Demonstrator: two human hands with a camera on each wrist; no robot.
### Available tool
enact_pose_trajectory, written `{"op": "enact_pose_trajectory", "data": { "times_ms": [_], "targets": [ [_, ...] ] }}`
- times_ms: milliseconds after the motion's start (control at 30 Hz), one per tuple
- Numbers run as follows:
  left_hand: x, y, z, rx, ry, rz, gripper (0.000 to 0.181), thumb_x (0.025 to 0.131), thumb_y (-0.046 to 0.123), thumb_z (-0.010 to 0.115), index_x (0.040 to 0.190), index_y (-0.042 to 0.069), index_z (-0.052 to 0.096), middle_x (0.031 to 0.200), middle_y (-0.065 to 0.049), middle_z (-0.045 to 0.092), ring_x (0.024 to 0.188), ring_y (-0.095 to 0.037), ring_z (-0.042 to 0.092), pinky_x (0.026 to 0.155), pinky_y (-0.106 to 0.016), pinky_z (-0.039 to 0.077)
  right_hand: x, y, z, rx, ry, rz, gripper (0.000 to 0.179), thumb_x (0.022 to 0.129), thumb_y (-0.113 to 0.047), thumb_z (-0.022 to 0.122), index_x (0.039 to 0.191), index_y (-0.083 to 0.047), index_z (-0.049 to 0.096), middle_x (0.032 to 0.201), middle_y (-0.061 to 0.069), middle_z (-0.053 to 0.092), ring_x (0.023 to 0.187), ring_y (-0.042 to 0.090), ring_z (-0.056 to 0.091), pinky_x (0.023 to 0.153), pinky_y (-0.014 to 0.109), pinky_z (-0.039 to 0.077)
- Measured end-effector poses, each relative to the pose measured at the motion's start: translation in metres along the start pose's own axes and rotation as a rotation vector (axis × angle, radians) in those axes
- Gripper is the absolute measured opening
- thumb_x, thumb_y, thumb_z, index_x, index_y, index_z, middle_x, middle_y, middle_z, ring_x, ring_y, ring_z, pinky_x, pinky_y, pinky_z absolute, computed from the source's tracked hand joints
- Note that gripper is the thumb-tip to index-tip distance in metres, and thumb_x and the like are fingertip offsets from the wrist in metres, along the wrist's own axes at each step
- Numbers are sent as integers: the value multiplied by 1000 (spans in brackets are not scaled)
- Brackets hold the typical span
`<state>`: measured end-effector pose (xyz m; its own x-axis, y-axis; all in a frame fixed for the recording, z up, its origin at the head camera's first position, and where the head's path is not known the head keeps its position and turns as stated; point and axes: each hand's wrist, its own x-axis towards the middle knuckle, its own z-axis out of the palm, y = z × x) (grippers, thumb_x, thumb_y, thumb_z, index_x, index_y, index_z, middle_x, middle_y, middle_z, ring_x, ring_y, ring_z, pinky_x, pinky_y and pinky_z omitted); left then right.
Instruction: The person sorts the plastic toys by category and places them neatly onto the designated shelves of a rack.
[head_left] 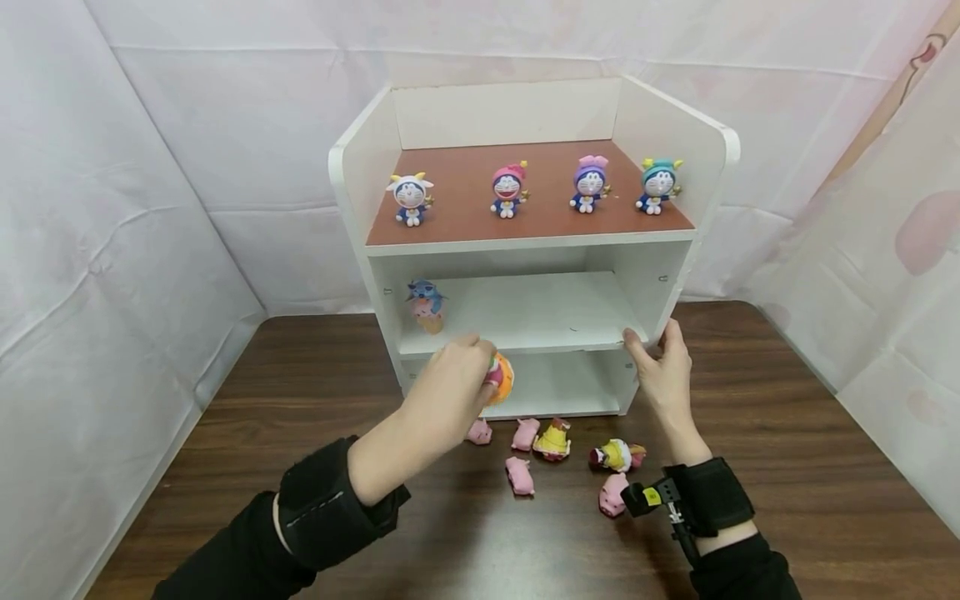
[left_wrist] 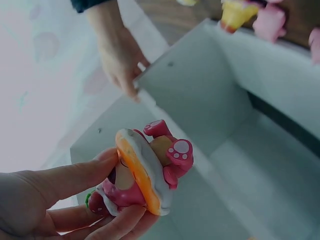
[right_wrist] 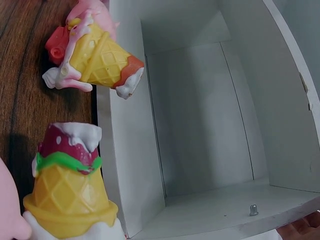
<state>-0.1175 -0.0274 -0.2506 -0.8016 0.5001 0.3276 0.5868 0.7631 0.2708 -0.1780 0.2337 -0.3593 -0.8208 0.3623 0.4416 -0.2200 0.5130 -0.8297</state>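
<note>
My left hand (head_left: pixel 447 377) pinches a pink figurine (left_wrist: pixel 156 172) in an orange-and-white ring, with paw-like feet, between thumb and fingers. It is held in front of the middle shelf (head_left: pixel 536 308) of a small white shelf unit (head_left: pixel 678 108). My right hand (head_left: pixel 666 379) grips the unit's right side panel, thumb at the front edge and fingers round the outside. At the left end of the middle shelf stands a blue-and-pink figurine (head_left: pixel 428 307) on a cone base. In the right wrist view, only part of the right hand (right_wrist: pixel 302 227) shows, at the lower right corner.
Four-limbed blue figurines in coloured hats, such as the pink-hatted one (head_left: pixel 508 192), stand along the brown top shelf (head_left: pixel 465 167). Several pink pigs (head_left: pixel 519 476) and two yellow cone figurines (head_left: pixel 553 442) (right_wrist: pixel 70 190) lie on the dark wooden table (head_left: pixel 315 375) before the unit.
</note>
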Motion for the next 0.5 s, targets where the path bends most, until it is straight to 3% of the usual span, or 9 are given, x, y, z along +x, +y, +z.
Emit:
{"op": "enact_pose_trajectory", "data": {
  "times_ms": [233,500],
  "targets": [
    [27,0,-12,89,-12,-31,14,77,6,67,85,-3,60,80,-10,57,80,-23,57,69,-34,49,1,-1,-1,-8,-4,-3,39,86,-17,56,118,1,44,106,18,56,89,22,54,59,9,38],
    [55,-6,-11,84,-33,-95,9,80,3,62,86,-3,61,81,-12,58,78,-20,55,65,-32,47,1,-1,0,-8,2,-6,38,86,-16,56,117,2,44,105,18,56,89,23,54,59,11,39]
  ]
}}
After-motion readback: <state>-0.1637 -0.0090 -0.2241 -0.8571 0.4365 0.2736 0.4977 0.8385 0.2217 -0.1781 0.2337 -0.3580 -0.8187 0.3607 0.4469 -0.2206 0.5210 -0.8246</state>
